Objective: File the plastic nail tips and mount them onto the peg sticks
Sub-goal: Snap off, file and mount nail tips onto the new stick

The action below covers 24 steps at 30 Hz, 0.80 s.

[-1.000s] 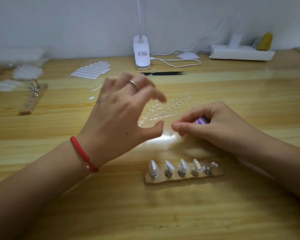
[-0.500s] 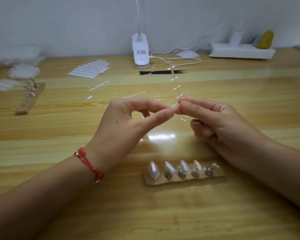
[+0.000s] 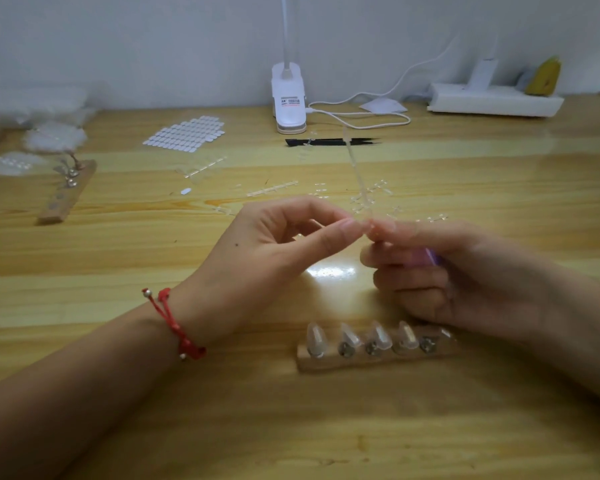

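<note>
Pale wooden desk lies under your hands: your left hand and right hand meet above it, each pinching the lower end of a clear nail-tip strip that slants up and away. Your right fingers also curl around a purple item. Just nearer you, the peg block carries five clear tips

Lighting: soft, even, moderately bright, from overhead. Glare: one white patch on the glossy surface between left hand and right hand; paler sheen far right. Shadows: faint, beneath the hands. Blur: right hand smeared, left edge hazy. Slight wide-angle bowing at borders.
</note>
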Motion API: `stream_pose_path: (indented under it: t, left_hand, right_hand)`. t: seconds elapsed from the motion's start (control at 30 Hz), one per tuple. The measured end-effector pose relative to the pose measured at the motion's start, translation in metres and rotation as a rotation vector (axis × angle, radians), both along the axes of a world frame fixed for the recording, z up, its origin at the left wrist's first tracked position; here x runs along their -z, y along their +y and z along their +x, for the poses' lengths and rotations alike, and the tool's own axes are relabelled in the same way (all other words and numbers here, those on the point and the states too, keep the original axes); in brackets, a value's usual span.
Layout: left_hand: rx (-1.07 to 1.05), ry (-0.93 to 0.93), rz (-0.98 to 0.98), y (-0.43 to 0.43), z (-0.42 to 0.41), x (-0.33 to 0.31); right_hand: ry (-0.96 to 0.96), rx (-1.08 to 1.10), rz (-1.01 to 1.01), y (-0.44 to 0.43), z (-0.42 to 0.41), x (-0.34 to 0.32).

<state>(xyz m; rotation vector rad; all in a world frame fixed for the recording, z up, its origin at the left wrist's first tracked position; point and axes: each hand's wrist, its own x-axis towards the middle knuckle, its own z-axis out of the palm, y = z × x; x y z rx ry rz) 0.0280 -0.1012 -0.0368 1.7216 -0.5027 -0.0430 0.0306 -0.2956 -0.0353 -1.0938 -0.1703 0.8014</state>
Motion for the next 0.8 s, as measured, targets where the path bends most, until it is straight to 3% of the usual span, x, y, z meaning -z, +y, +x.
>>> stream_pose_path:
  t: [0.07, 0.2, 0.33, 0.5, 0.67, 0.8]
  left_hand:
    - [-0.045, -0.012, -0.005, -0.002, 0.0, 0.0]
    - [-0.225, -0.097, 0.063, 0.0, 0.003, 0.004]
    - [-0.199, -0.153, 0.098, 0.001, 0.001, 0.005]
    - [-0.142, -0.012, 0.015, 0.001, 0.001, 0.01]
    - [-0.105, 0.031, 0.011, -0.003, 0.002, 0.014]
    - [-0.085, 0.01, 0.02, -0.004, 0.002, 0.015]
  right_hand:
    - [-0.055, 0.148, -0.088, 0.001, 0.001, 0.002]
    - [-0.427, 0.523, -0.451, 0.006, 0.001, 0.003]
    - [-0.503, 0.442, -0.674, 0.004, 0.005, -0.001]
    - [-0.182, 0.386, -0.168, 0.005, 0.012, 0.001]
    - [-0.226, 0.277, -0.095, 0.005, 0.008, 0.008]
    - [-0.255, 0.325, -0.085, 0.004, 0.007, 0.014]
